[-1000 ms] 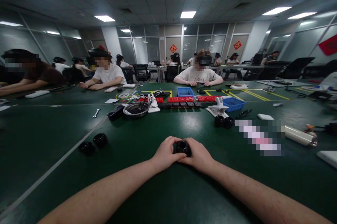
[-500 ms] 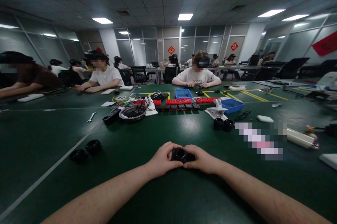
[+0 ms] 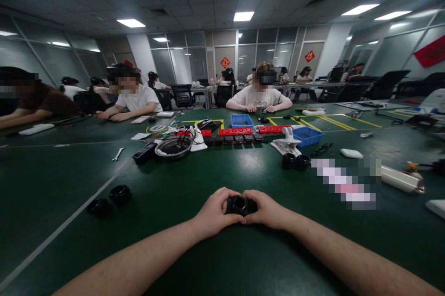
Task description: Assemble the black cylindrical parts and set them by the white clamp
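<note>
Both hands — left hand [image 3: 213, 212], right hand [image 3: 266, 210] — remain closed around the black ring part [image 3: 239, 204]; grip position unchanged, fingers have shifted only slightly — handling continues.

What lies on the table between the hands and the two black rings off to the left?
Nothing: in the head view only bare green table separates the left hand from the two black rings.
</note>
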